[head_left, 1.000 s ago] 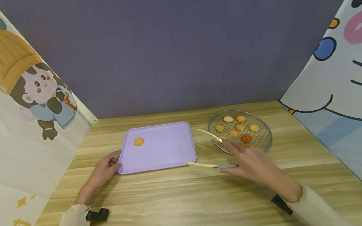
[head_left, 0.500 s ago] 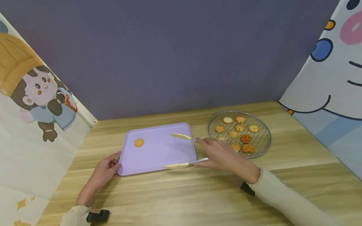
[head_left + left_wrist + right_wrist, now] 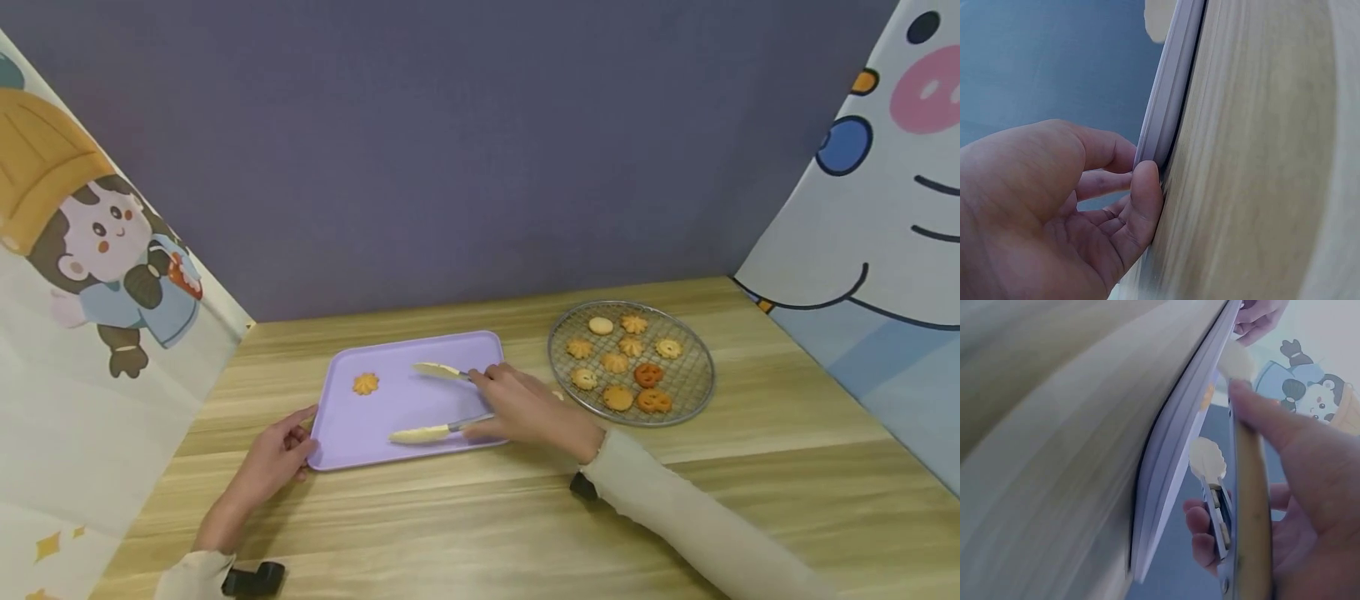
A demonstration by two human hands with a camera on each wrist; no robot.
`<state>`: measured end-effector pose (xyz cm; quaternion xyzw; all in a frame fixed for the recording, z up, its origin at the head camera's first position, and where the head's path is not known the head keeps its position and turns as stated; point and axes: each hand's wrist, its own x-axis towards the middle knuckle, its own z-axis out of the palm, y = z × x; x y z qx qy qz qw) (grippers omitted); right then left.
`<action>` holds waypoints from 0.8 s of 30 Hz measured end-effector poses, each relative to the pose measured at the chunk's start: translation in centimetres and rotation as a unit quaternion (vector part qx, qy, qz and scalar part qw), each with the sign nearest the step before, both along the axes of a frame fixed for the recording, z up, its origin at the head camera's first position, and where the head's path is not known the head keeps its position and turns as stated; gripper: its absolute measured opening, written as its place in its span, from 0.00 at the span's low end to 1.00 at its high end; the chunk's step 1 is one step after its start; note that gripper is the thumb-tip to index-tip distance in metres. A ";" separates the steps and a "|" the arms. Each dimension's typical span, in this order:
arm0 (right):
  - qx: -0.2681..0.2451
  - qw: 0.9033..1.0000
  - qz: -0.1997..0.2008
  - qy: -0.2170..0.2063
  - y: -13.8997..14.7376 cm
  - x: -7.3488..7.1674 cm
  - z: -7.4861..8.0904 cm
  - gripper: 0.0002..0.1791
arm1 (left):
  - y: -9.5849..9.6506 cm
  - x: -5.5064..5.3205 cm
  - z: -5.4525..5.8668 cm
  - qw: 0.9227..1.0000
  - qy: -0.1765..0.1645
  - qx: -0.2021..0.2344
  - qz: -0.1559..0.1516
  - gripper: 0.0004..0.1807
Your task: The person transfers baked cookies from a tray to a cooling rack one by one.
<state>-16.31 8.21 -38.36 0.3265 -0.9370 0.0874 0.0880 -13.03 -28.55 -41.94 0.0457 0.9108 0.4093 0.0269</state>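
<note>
My right hand point(image 3: 517, 408) holds a pair of tongs point(image 3: 420, 434) with cream-coloured tips, thumb on one arm and fingers on the other. The tips are spread apart over the lilac tray point(image 3: 341, 425), with nothing between them. On the tray's left part lies one golden flower-shaped cookie point(image 3: 366, 383). My left hand point(image 3: 273, 458) grips the tray's near left corner, with thumb and index finger point(image 3: 1110, 150) at the rim. Close by in the right wrist view, the tongs' wooden-looking handle point(image 3: 1252, 512) runs along the right palm.
A round wire rack point(image 3: 686, 383) with several cookies stands right of the tray, among them two darker pretzel-shaped ones point(image 3: 648, 375). A dark grey panel point(image 3: 480, 167) rises behind the wooden table point(image 3: 450, 533). Printed cartoon sheets flank both sides.
My right hand has carried the spread tongs leftward from the rack's near left edge to over the tray. My left hand has stayed at the tray's corner.
</note>
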 end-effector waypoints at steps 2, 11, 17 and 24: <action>-0.010 1.000 0.009 -0.016 -0.9 -0.4 -0.1 0.44 | 0.0 0.0 0.1 1.000 -0.002 0.000 -0.002 0.28; -0.042 0.998 0.017 -0.054 -4.2 -2.0 0.5 0.37 | 0.1 0.1 0.2 1.000 -0.005 0.000 -0.004 0.28; -0.060 0.994 0.020 -0.088 -6.0 -2.9 0.9 0.35 | 0.0 0.0 0.3 1.000 -0.003 -0.007 -0.003 0.28; -0.050 0.992 0.006 -0.119 -7.8 -4.2 1.1 0.32 | 0.0 0.0 0.2 1.000 0.004 -0.017 -0.007 0.27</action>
